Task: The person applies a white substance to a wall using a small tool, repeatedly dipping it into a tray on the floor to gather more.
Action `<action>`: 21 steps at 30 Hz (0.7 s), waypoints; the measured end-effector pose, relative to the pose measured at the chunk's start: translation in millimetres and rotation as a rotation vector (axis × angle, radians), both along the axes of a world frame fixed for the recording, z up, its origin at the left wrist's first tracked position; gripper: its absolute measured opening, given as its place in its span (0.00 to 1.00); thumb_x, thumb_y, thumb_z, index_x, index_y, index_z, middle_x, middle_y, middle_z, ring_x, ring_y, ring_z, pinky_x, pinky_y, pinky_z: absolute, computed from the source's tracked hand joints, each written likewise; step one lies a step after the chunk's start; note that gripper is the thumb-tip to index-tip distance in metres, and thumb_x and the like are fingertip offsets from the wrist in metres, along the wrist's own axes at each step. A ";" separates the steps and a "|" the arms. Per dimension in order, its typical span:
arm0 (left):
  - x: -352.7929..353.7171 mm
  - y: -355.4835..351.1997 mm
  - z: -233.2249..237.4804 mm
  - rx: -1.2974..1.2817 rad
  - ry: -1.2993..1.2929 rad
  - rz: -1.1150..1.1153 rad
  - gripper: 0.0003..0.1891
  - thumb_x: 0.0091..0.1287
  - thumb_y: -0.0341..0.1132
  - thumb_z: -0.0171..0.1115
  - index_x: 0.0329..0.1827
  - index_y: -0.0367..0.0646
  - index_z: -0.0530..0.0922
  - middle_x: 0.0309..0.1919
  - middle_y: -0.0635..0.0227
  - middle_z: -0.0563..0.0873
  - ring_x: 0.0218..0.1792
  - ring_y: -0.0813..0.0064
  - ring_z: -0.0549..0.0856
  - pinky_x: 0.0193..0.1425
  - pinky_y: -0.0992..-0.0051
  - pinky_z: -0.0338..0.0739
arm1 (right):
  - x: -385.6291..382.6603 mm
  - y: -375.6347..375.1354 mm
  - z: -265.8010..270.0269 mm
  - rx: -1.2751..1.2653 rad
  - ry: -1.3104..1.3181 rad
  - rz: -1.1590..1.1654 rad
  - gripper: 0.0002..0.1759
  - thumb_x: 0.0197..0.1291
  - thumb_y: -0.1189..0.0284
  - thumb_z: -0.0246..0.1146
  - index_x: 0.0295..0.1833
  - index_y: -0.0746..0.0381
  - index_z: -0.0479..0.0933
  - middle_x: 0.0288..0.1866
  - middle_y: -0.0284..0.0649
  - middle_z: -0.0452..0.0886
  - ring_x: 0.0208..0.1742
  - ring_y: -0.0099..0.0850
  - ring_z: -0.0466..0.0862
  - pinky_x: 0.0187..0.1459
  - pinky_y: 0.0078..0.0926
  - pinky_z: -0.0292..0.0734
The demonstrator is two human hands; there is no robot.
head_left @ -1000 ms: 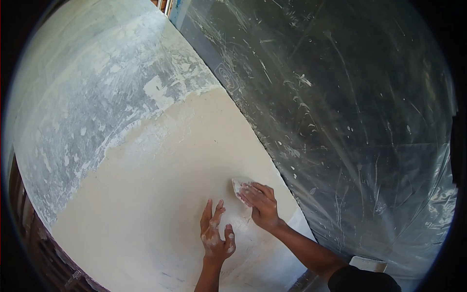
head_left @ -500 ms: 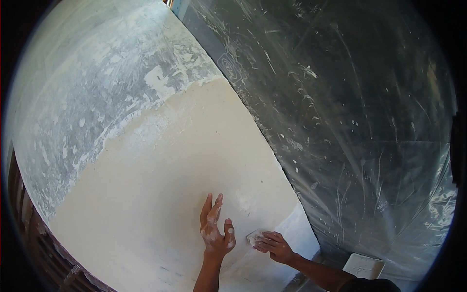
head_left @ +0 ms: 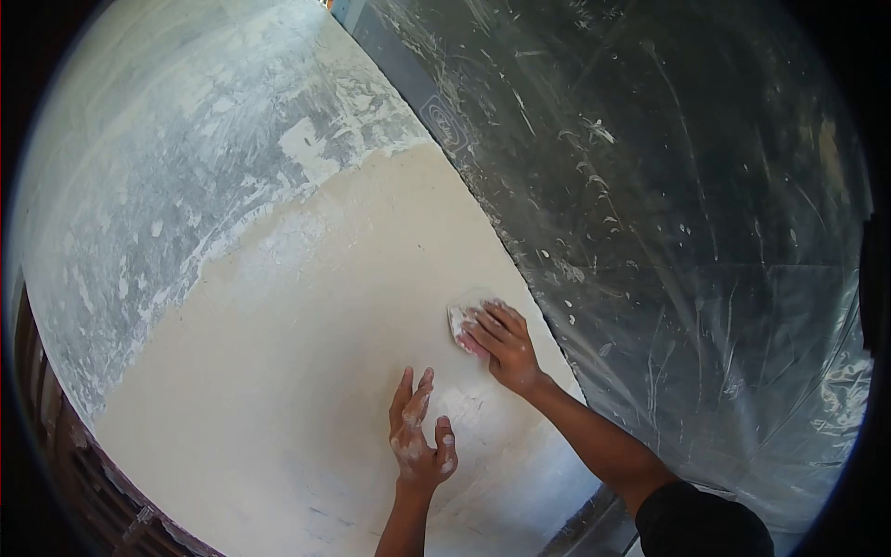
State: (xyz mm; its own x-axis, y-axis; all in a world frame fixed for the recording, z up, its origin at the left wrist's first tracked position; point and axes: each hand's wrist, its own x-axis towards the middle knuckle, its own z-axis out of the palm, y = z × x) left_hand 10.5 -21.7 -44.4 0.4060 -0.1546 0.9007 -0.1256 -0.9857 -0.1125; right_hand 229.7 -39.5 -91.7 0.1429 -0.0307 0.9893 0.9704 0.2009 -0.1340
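Note:
My right hand [head_left: 504,345] is closed around a flat, white-smeared hand tool [head_left: 458,325] with a pinkish part under the fingers. The tool lies against the pale, plaster-coated surface [head_left: 306,371], near its right edge; most of it is hidden by the hand, so its exact kind does not show. Below and left of it, my left hand [head_left: 422,446] is held in front of the coated surface with its fingers apart and nothing in them. White paste smears that palm and those fingers.
Above the smooth coat, the surface turns grey with patchy white streaks [head_left: 195,167]. Dark plastic sheeting [head_left: 687,232], spattered white, hangs along the right edge. Brown slats [head_left: 70,446] show at lower left.
My right hand has moved up the surface with the tool, from lower right to beside the right edge. My left hand has barely shifted. The white tray at lower right has mostly gone from view.

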 end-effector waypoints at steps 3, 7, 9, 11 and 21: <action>-4.4 -2.2 1.0 -0.025 0.052 0.062 0.23 0.73 0.34 0.52 0.71 0.38 0.68 0.62 0.48 0.83 0.74 0.42 0.70 0.72 0.54 0.74 | -61.9 -30.0 -150.4 -0.296 0.009 0.140 0.32 0.44 0.89 0.64 0.58 0.55 0.83 0.66 0.39 0.80 0.75 0.41 0.72 0.77 0.52 0.60; 0.4 1.7 2.0 -0.041 0.067 0.065 0.23 0.74 0.33 0.52 0.71 0.37 0.69 0.62 0.47 0.83 0.74 0.42 0.71 0.73 0.52 0.71 | -69.3 -55.3 -158.8 -0.273 0.103 0.236 0.32 0.45 0.91 0.62 0.57 0.56 0.84 0.65 0.38 0.83 0.73 0.41 0.76 0.72 0.46 0.66; 0.4 -1.5 -3.6 -0.078 0.081 0.056 0.23 0.74 0.33 0.51 0.70 0.37 0.69 0.63 0.47 0.83 0.74 0.42 0.71 0.73 0.52 0.70 | -33.3 -52.5 -85.7 -0.094 0.160 0.170 0.33 0.45 0.93 0.59 0.58 0.59 0.85 0.62 0.41 0.85 0.69 0.44 0.79 0.68 0.44 0.69; 6.4 -3.7 -4.0 -0.183 0.070 -0.045 0.23 0.74 0.33 0.51 0.70 0.36 0.69 0.63 0.48 0.83 0.74 0.42 0.71 0.74 0.52 0.69 | 12.5 -42.3 0.0 0.097 0.207 0.090 0.35 0.47 0.94 0.56 0.62 0.61 0.82 0.64 0.45 0.83 0.70 0.48 0.78 0.69 0.45 0.68; 1.8 -1.4 -6.4 0.003 0.104 0.048 0.21 0.75 0.31 0.49 0.70 0.34 0.66 0.67 0.39 0.73 0.72 0.38 0.73 0.69 0.50 0.79 | -38.7 -21.6 -133.8 -0.163 0.249 0.012 0.32 0.49 0.88 0.62 0.63 0.59 0.81 0.67 0.44 0.81 0.72 0.47 0.74 0.73 0.47 0.65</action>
